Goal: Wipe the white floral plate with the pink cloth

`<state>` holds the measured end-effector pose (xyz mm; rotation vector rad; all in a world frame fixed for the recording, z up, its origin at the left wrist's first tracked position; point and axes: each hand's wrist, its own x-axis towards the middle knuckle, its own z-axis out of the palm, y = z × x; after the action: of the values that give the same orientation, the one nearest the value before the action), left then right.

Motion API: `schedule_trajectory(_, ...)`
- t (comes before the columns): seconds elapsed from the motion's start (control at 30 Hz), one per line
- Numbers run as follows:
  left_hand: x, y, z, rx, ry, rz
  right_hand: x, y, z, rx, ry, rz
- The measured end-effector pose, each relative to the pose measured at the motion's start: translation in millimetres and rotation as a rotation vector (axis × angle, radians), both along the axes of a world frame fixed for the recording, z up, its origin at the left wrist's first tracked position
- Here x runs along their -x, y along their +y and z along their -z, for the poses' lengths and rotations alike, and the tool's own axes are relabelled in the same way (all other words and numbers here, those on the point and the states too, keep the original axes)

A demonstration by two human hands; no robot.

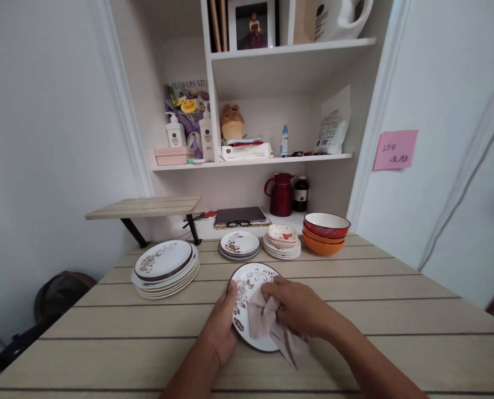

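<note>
A white plate [251,280] with brown floral print is tilted up near the middle of the wooden table [388,310]. My left hand [222,327] grips its left rim, fingers curled round the edge. My right hand [299,307] presses a pinkish-beige cloth [267,324] against the plate's face, fingers bunched on the cloth. Part of the cloth hangs below the plate's lower right edge.
A stack of large plates [166,266] sits at left, a smaller stack [239,245] behind, then small plates with a little dish [283,239] and stacked red and orange bowls [325,231]. A low wooden riser [147,208], red jug [280,194] and shelves stand behind.
</note>
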<state>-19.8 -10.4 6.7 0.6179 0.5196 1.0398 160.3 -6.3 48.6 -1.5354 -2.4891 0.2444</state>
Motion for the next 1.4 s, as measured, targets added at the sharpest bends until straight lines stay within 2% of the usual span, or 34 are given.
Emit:
schedule_trajectory(0.07,2,2,1.8,0.013,-0.027,0.028,4,-5,0.6,0.03,-0.005,-0.106)
schedule_trajectory(0.17,2,4,4.6,0.014,-0.052,0.092,18,-6,4.9,-0.024,0.119,-0.132)
schedule_trajectory(0.27,0,6,6.6,-0.01,-0.07,0.103,31,0,9.6,-0.11,0.255,-0.07)
schedule_trajectory(0.4,-2,6,6.9,-0.062,-0.071,0.077,26,11,10.3,-0.217,0.27,0.086)
schedule_trajectory(0.5,-3,4,4.5,-0.09,-0.034,0.039,8,16,7.2,-0.202,0.203,0.182)
schedule_trajectory(0.57,-3,2,2.9,-0.087,-0.014,0.013,-4,14,4.8,-0.145,0.12,0.189)
schedule_trajectory(0.63,-2,2,2.2,-0.058,-0.007,-0.001,-11,9,3.4,-0.06,0.041,0.105)
schedule_trajectory(0.73,0,2,2.7,-0.011,-0.02,0.015,-8,-2,4.3,0.054,0.009,-0.103)
schedule_trajectory(0.83,2,4,2.7,0.012,-0.021,0.082,10,-6,7.6,0.043,0.113,-0.171)
schedule_trajectory(0.93,2,4,1.9,-0.007,-0.015,0.102,28,1,10.1,-0.061,0.264,-0.082)
schedule_trajectory(1.03,0,4,3.1,-0.037,-0.025,0.099,30,13,10.3,-0.155,0.317,0.062)
schedule_trajectory(1.13,-1,4,6.7,-0.054,-0.011,0.096,15,18,8.9,-0.17,0.246,0.18)
schedule_trajectory(1.2,-1,4,8.7,-0.065,-0.003,0.074,2,17,7.6,-0.122,0.141,0.205)
schedule_trajectory(1.3,0,4,8.3,-0.057,-0.011,0.034,-9,8,5.6,-0.005,0.019,0.099)
schedule_trajectory(1.4,1,3,4.8,-0.009,-0.013,0.057,-4,0,5.1,0.081,0.037,-0.082)
